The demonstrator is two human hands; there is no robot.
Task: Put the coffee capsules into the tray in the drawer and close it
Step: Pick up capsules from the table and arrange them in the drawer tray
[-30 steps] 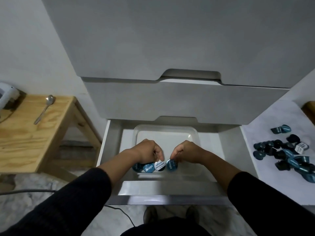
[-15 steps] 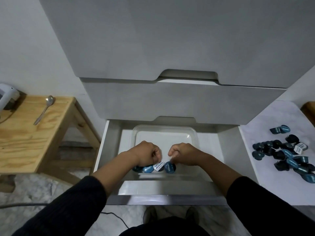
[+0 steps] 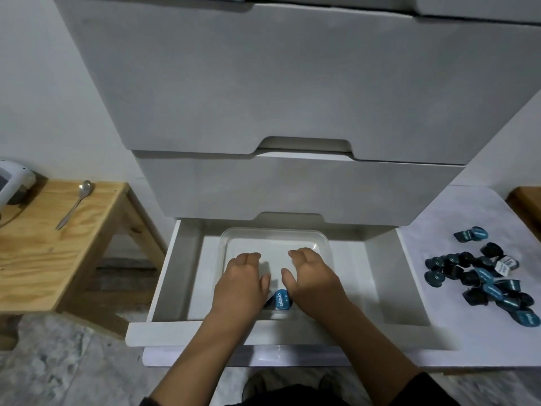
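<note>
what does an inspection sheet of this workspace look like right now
surface: white counter on the right, marbled floor below
job's things: bottom drawer open; clear tray inside; blue capsule at its near edge; capsule pile on the counter
clutter: spoon on wooden table
grippers: left hand and right hand open over the tray, holding nothing
cables: nothing seen
surroundings: grey upper drawers closed; white appliance at left edge

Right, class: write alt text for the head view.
Two open hands, left hand and right hand, hover over a clear tray in an open drawer, one blue capsule visible between them; more capsules lie right.
</note>
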